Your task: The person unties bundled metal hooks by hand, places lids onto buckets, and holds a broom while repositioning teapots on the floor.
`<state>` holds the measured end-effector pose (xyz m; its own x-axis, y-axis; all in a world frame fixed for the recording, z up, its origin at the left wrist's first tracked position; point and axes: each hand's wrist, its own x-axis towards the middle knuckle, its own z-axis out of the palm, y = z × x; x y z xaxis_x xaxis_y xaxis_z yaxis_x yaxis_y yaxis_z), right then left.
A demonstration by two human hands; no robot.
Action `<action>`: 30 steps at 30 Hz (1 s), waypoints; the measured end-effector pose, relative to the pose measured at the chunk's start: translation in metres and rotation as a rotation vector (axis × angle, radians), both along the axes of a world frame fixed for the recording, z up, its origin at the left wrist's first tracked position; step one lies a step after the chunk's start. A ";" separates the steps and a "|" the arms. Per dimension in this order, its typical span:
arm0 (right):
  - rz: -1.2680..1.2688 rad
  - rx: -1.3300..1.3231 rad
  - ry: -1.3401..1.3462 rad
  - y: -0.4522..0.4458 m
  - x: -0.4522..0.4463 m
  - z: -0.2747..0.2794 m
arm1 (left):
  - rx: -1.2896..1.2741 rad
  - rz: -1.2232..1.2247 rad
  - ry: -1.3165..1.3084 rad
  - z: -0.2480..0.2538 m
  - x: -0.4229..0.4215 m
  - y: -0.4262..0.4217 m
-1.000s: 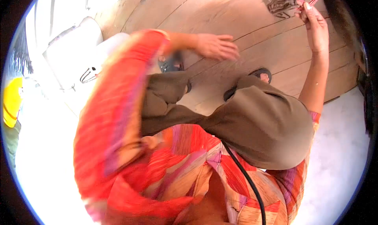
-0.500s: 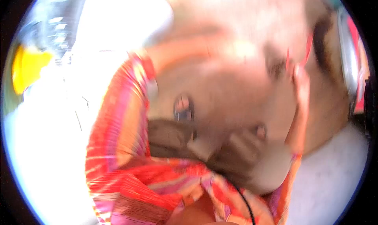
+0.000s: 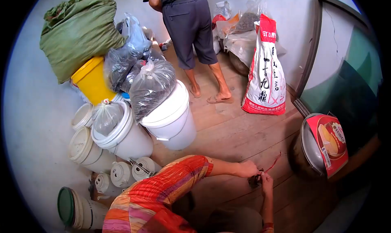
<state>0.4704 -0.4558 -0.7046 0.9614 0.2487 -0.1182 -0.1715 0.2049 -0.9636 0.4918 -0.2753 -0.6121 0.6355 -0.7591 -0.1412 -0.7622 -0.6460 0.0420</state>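
Near the floor at lower right, my left hand [image 3: 247,169] is closed beside a small dark bundle [image 3: 255,181]; what its fingers grip is too small to make out. Close to it on the right, my right hand [image 3: 266,181] pinches a thin red strip [image 3: 275,161], whose loose end points up and right. The fingertips of both hands almost meet over the bundle and partly hide it.
White lidded buckets [image 3: 173,119], teapots [image 3: 121,174] and filled bags [image 3: 154,84] stand at left. A co-worker [image 3: 189,27] stands at the back, near a white-and-red sack [image 3: 264,74]. At right, a metal pot [image 3: 308,147] bears a red box panel [image 3: 330,141].
The view has swung up to show the room. My left hand, spread and apart earlier, has come over to the bundle and closed beside my right hand, which still holds the red strip.
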 end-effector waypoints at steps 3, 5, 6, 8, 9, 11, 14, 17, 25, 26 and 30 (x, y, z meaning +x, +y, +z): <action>-0.019 -0.041 -0.032 -0.015 0.000 -0.004 | -0.128 -0.006 0.164 0.008 -0.017 -0.007; -0.001 -0.174 -0.098 -0.016 0.003 0.005 | -0.332 -0.074 0.226 -0.008 -0.017 0.007; 0.009 -0.310 -0.158 -0.020 0.000 0.011 | -0.344 -0.068 0.248 -0.017 -0.020 0.008; 0.000 -0.287 -0.307 -0.023 0.002 -0.005 | -0.410 0.026 0.308 -0.031 -0.029 0.008; -0.008 -0.322 -0.342 -0.024 -0.003 -0.002 | -0.368 0.046 0.345 -0.026 -0.031 0.009; -0.015 -0.447 -0.436 -0.021 -0.014 0.022 | -0.192 0.061 0.262 -0.047 -0.030 0.006; -0.031 -0.600 -0.541 -0.021 -0.027 0.050 | -0.503 0.077 0.441 -0.003 -0.025 0.004; -0.028 -0.631 -0.588 -0.029 -0.030 0.056 | -0.125 -0.247 -0.101 -0.002 0.015 -0.006; -0.120 -0.565 -0.437 -0.021 -0.041 0.048 | -0.401 -0.113 0.329 -0.020 0.026 -0.031; -0.206 -0.627 -0.493 -0.019 -0.044 0.040 | -0.411 -0.119 0.359 -0.031 0.025 -0.032; -0.439 -0.799 -0.606 -0.014 -0.038 0.035 | -0.433 0.010 0.557 -0.033 0.032 -0.036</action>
